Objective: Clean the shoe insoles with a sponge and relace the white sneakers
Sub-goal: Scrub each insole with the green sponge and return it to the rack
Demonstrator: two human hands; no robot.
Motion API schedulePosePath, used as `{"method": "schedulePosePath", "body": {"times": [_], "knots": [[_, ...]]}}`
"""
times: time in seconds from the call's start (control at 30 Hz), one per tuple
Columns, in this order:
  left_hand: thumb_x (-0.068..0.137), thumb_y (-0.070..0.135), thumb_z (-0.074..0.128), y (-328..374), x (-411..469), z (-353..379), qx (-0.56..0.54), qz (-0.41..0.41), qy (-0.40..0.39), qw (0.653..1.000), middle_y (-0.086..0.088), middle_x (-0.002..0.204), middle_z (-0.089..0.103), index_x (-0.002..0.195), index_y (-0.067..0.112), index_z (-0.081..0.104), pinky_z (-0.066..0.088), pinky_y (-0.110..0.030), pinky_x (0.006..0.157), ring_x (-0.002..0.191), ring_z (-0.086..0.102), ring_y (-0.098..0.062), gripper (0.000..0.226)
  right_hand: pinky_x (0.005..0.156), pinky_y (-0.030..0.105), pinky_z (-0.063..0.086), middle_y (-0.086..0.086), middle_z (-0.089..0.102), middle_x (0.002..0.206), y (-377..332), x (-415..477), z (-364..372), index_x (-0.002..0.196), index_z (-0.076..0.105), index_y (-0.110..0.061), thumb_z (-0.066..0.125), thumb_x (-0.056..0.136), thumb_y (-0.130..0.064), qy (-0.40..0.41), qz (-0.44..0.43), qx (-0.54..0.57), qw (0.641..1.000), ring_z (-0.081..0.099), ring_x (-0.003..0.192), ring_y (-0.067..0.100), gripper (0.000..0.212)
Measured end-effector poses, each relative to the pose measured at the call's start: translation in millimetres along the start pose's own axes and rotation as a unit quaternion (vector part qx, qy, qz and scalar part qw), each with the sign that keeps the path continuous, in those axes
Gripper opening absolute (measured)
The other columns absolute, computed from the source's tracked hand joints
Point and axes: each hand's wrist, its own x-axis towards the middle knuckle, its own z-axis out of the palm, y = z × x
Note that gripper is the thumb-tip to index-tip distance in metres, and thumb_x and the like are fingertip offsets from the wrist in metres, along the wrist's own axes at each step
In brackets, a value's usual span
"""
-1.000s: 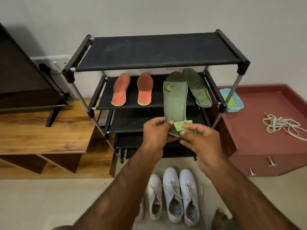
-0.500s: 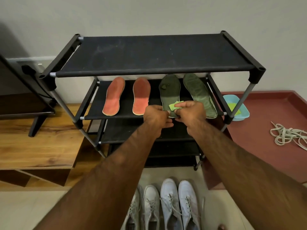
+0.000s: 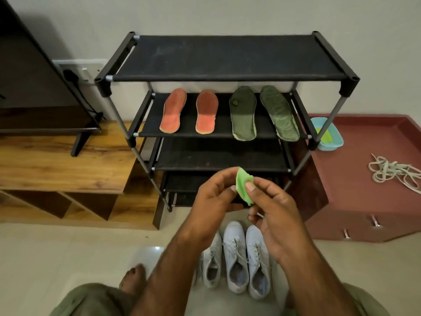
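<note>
- Fingers (image 3: 222, 176) of the left hand (image 3: 211, 201) curled and pinching one edge of the green sponge (image 3: 242, 182); thumb of the right hand (image 3: 276, 215) pressed against its facing side, the other fingers of that hand tucked loosely below.
- Held up between both hands, in front of the lower shelves of the black rack (image 3: 227, 58) and above the white sneakers (image 3: 237, 258) on the floor; touching nothing else.
- Well apart from the second shelf, with its orange insoles (image 3: 173, 111) to the left and green insoles (image 3: 242, 117) to the right, all lying flat.
- Judged light and soft: bent between the two pinches, likely to fold or squash under any push. Cannot tell whether damp, so possibly slippery.
- Best taken across the middle, thumb on one face and fingertips spread on the other, leaving a flat face free for rubbing.
- Insoles probably thin and floppy as well; worth steadying at the heel end while wiping toward the toe.
- Laces (image 3: 394, 172) heaped loosely on the red cabinet (image 3: 364, 156), near a blue basin (image 3: 337, 142).
</note>
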Motion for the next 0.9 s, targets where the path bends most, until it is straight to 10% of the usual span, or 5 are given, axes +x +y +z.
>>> {"method": "schedulePosePath", "body": {"times": [0.57,0.73,0.9], "knots": [[0.098,0.020,0.070,-48.8,-168.1,-6.7,0.014,-0.035,0.171,0.985,-0.008,0.095,0.077,0.106,0.009,0.072,0.063,-0.046,0.076,0.091,0.075,-0.030,0.014,0.075,0.031,0.058,0.003,0.076,0.094,64.8,-143.0,-4.8,0.088,0.074,-0.018,0.076,0.091,-0.025,-0.037,-0.034,-0.184,0.982,0.072,0.098,0.025,0.008],[0.100,0.020,0.067,-45.2,-174.5,-10.9,0.047,-0.010,0.149,0.988,-0.008,0.091,0.077,0.105,0.012,0.074,0.062,-0.052,0.075,0.087,0.075,-0.030,0.012,0.080,0.030,0.059,-0.011,0.072,0.123,65.5,-146.0,0.1,0.149,0.039,-0.043,0.075,0.093,-0.027,-0.085,0.006,-0.157,0.984,0.071,0.108,0.010,0.068],[0.100,0.020,0.067,-45.1,-174.9,-10.2,0.078,-0.003,0.125,0.989,-0.007,0.090,0.077,0.103,0.009,0.073,0.064,-0.049,0.076,0.084,0.077,-0.025,0.013,0.073,0.034,0.059,0.002,0.079,0.101,66.1,-144.2,2.4,0.116,0.070,-0.020,0.073,0.094,-0.015,-0.001,-0.036,-0.139,0.990,0.076,0.096,0.019,0.023]]}}
